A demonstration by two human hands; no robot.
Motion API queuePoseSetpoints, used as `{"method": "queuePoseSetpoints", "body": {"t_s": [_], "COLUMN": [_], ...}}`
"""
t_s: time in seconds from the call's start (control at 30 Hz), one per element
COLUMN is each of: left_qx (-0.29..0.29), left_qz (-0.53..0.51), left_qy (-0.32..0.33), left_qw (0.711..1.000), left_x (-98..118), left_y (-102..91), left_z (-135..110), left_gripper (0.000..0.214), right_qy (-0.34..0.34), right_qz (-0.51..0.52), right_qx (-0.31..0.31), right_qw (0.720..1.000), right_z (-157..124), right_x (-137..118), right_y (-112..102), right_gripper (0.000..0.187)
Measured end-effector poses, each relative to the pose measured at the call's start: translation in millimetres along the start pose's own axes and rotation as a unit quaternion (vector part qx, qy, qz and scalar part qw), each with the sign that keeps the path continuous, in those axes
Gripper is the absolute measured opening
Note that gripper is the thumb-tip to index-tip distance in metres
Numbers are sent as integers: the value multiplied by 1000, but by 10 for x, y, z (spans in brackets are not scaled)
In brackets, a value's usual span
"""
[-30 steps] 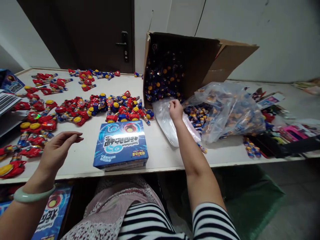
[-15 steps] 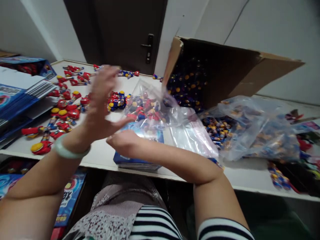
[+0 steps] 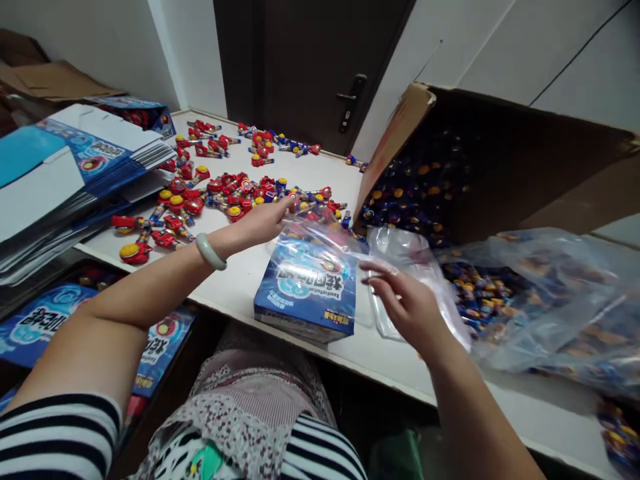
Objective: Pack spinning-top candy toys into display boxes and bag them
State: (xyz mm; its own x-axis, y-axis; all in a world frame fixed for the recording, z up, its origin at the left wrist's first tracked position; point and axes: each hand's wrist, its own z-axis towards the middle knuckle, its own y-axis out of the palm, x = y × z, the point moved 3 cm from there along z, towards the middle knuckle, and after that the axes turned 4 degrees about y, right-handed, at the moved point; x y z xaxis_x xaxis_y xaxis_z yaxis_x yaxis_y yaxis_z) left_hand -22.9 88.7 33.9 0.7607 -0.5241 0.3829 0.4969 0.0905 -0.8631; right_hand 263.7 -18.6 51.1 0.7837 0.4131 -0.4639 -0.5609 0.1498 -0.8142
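A blue printed box (image 3: 305, 283) lies near the table's front edge, its lettering upside down to me. Clear plastic, a bag (image 3: 325, 230), spreads over its far part. My left hand (image 3: 267, 220) is closed on the bag's left edge, just beyond the box's far left corner. At the box's right side, my right hand (image 3: 407, 303) has its thumb and fingers close together at the bag's right edge. Small red and blue toys with yellow caps (image 3: 240, 190) lie scattered beyond my left hand. Flat clear bags (image 3: 390, 320) are stacked beside my right hand.
A tipped cardboard carton (image 3: 393, 143) of dark wrapped toys stands at the back right. Nearer is a large clear sack (image 3: 555, 307) with small toys. Folded blue-and-white boxes (image 3: 100, 160) pile up at left. More blue boxes (image 3: 50, 320) sit below the table's left side.
My hands were crossed before, with the left arm raised and blurred; now they are apart on either side of the box. The clear bag now stretches over the box's far part. The view has shifted left.
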Motion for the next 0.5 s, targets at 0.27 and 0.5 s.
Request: {"method": "queuePoseSetpoints", "body": {"t_s": [0.27,0.5], "left_qx": [49,80], "left_qz": [97,184], "left_qy": [94,156], "left_qw": [990,967], "left_x": [420,-209], "left_y": [-273,-377], "left_z": [153,467], "left_gripper": [22,7], "right_qy": [24,178], "right_qz": [-293,-144], "right_qx": [85,199], "right_qw": [952,953], "right_z": [642,1252], "right_x": [195,967], "right_y": [158,-386], "right_gripper": [38,21]}}
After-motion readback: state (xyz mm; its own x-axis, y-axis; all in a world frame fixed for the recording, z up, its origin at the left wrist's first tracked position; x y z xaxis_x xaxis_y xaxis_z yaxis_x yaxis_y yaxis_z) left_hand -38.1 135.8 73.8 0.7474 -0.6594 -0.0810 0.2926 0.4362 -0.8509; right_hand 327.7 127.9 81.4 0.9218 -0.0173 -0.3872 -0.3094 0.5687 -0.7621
